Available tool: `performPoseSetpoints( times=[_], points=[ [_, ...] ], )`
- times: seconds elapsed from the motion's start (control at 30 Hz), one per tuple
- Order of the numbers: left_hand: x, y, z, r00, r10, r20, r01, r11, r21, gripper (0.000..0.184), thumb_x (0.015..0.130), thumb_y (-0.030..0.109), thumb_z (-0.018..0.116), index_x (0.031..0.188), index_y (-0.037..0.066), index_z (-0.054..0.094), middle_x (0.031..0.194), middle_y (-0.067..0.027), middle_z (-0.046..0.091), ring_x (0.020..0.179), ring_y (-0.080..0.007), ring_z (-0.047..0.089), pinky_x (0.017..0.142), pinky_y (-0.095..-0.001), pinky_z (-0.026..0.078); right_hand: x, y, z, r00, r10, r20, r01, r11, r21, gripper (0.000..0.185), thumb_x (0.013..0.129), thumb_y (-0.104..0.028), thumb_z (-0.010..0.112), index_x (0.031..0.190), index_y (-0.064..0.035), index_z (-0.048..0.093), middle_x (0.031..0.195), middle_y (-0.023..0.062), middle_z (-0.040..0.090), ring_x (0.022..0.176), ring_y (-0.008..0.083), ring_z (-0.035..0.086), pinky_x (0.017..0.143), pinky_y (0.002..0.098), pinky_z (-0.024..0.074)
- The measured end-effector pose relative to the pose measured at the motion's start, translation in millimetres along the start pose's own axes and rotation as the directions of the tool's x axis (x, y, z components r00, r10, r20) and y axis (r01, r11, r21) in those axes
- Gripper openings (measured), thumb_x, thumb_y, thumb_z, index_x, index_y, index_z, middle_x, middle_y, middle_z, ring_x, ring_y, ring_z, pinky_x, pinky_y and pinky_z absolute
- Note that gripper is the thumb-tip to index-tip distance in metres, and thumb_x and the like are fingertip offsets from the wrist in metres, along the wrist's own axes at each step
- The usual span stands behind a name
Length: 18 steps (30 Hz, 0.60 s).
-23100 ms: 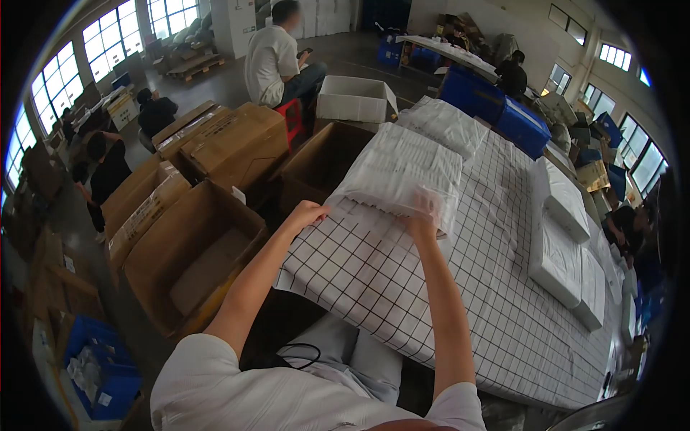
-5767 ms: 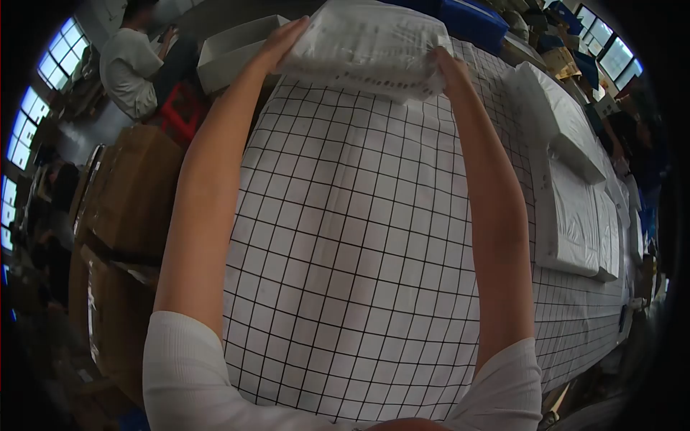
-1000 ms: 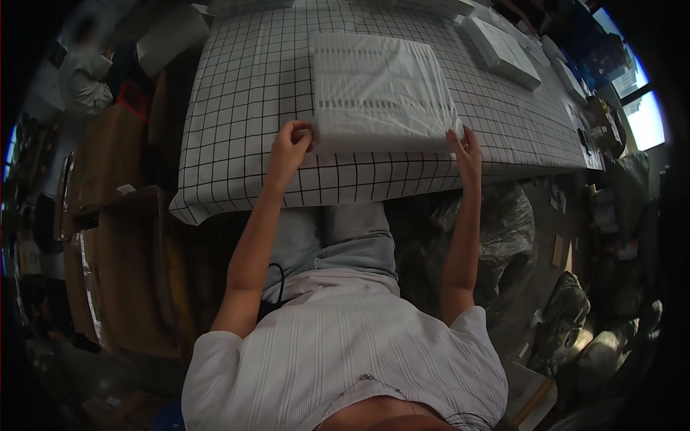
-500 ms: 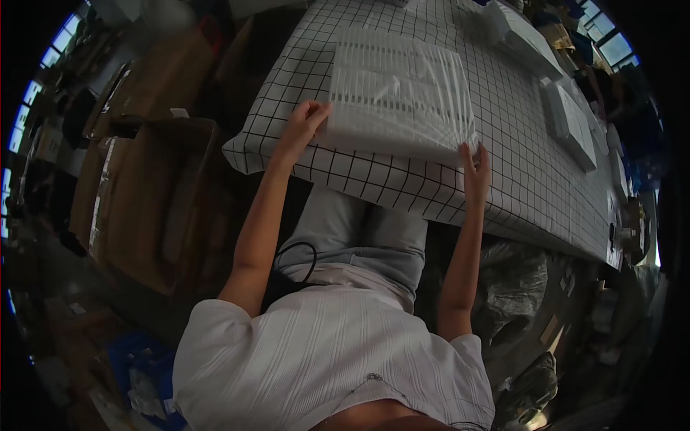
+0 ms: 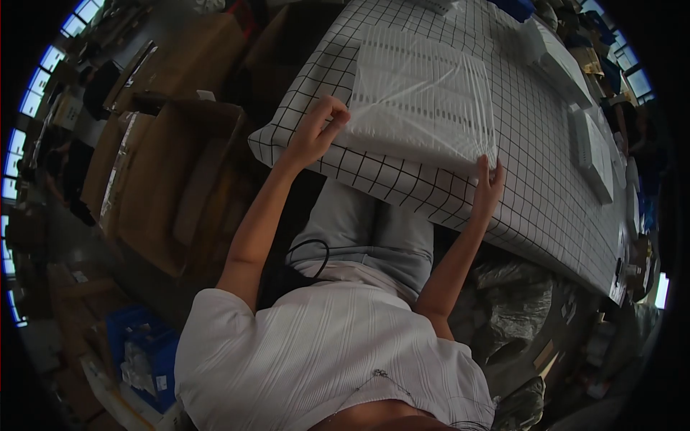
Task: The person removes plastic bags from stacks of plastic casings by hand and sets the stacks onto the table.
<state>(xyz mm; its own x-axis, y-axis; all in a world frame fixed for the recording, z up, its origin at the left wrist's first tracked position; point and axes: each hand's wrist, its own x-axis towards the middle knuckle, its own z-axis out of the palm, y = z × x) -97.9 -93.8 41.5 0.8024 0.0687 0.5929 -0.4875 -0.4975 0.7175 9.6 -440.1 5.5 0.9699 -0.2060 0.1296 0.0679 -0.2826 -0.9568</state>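
Pack in clear film lies on the checked counter, near its front edge. My left hand is curled narrow at the left side; I can't tell whether it pinches film. My right hand touches the near-right corner, fingers slightly parted, grip unclear. Creases converge there, so uneven pulling could tear the film or drag everything edgeward.

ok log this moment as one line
wrapped pack flat on checked cloth; left hand at near left corner; right hand touching near right corner; open box at left
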Motion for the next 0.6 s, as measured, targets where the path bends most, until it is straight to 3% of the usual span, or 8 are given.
performPoseSetpoints(
  times=[0.13,0.2,0.27,0.37,0.4,0.43,0.47,0.6],
  points=[
    [-10.8,14.7,0.2,0.992,0.109,0.058,-0.105,0.993,-0.057,0.007,0.091,0.005,0.060,0.092,0.005,0.053,0.090,-0.0036,0.054,0.083,-0.0166,0.054,0.072,-0.0295,0.045,1.1,-0.9,0.0,1.000,-0.008,-0.001,0.008,0.999,-0.044,0.078,0.084,-0.053,0.068,0.136,0.0022,0.046,0.086,0.0017,0.054,0.078,0.0103,0.050,0.071,0.0265,0.0431],
    [-12.4,21.6,-4.0,0.975,-0.010,0.221,0.007,1.000,0.012,0.013,0.086,0.005,0.065,0.091,0.005,0.052,0.091,-0.0037,0.055,0.087,-0.0201,0.055,0.074,-0.0326,0.046,1.3,-0.5,1.3,1.000,-0.006,-0.014,0.005,0.999,-0.051,0.077,0.084,-0.053,0.068,0.135,0.0010,0.047,0.090,0.0032,0.057,0.080,0.0117,0.053,0.072,0.0279,0.0442],
    [-9.8,20.9,-5.2,0.971,0.071,0.228,-0.092,0.992,0.086,0.014,0.086,0.008,0.066,0.091,0.006,0.053,0.091,-0.0032,0.055,0.087,-0.0211,0.055,0.076,-0.0332,0.045,3.8,9.8,3.3,0.850,-0.488,-0.198,0.322,0.779,-0.538,0.065,0.087,-0.048,0.067,0.130,-0.0021,0.052,0.102,0.0075,0.061,0.088,0.0150,0.057,0.074,0.0307,0.0464],
    [-4.0,30.0,-4.2,0.935,0.204,0.291,-0.277,0.931,0.237,0.016,0.085,0.013,0.068,0.090,0.008,0.053,0.094,-0.0026,0.056,0.090,-0.0217,0.056,0.081,-0.0345,0.045,-19.0,-55.7,11.6,0.805,-0.568,-0.170,0.492,0.800,-0.345,0.050,0.088,-0.044,0.066,0.116,-0.0033,0.060,0.097,0.0089,0.065,0.082,0.0148,0.060,0.070,0.0301,0.0480],
    [-2.8,33.4,-3.8,0.903,0.247,0.351,-0.359,0.882,0.304,0.017,0.085,0.016,0.069,0.090,0.009,0.054,0.097,-0.0025,0.056,0.092,-0.0214,0.057,0.084,-0.0351,0.045,-26.2,-72.2,18.5,0.808,-0.564,-0.169,0.488,0.802,-0.345,0.050,0.088,-0.044,0.066,0.116,-0.0033,0.060,0.097,0.0089,0.065,0.082,0.0148,0.060,0.070,0.0301,0.0480],
    [-0.7,33.1,-2.5,0.903,0.245,0.353,-0.358,0.883,0.304,0.017,0.085,0.016,0.069,0.090,0.009,0.054,0.097,-0.0025,0.056,0.092,-0.0214,0.057,0.084,-0.0351,0.045,-33.6,-87.1,25.7,0.953,-0.298,0.058,0.303,0.946,-0.118,0.044,0.088,-0.043,0.067,0.106,-0.0026,0.063,0.088,0.0074,0.066,0.076,0.0140,0.061,0.065,0.0288,0.0475],
    [1.7,32.6,-0.5,0.881,0.283,0.380,-0.408,0.861,0.304,0.018,0.083,0.017,0.070,0.089,0.010,0.055,0.095,-0.0016,0.057,0.092,-0.0207,0.057,0.084,-0.0356,0.044,-42.0,-98.9,34.6,0.941,-0.041,0.337,0.027,0.999,0.047,0.041,0.088,-0.042,0.067,0.095,-0.0020,0.066,0.079,0.0059,0.067,0.069,0.0131,0.062,0.060,0.0275,0.0471],
    [13.9,40.4,0.0,0.810,0.387,0.440,-0.528,0.808,0.261,0.017,0.082,0.023,0.072,0.082,0.011,0.059,0.088,0.0005,0.058,0.087,-0.0180,0.058,0.083,-0.0337,0.044,-61.7,-126.7,92.9,0.836,0.066,0.544,0.056,0.977,-0.205,0.040,0.088,-0.039,0.067,0.080,-0.0003,0.067,0.055,0.0046,0.061,0.047,0.0107,0.057,0.048,0.0253,0.0430]
  ],
)
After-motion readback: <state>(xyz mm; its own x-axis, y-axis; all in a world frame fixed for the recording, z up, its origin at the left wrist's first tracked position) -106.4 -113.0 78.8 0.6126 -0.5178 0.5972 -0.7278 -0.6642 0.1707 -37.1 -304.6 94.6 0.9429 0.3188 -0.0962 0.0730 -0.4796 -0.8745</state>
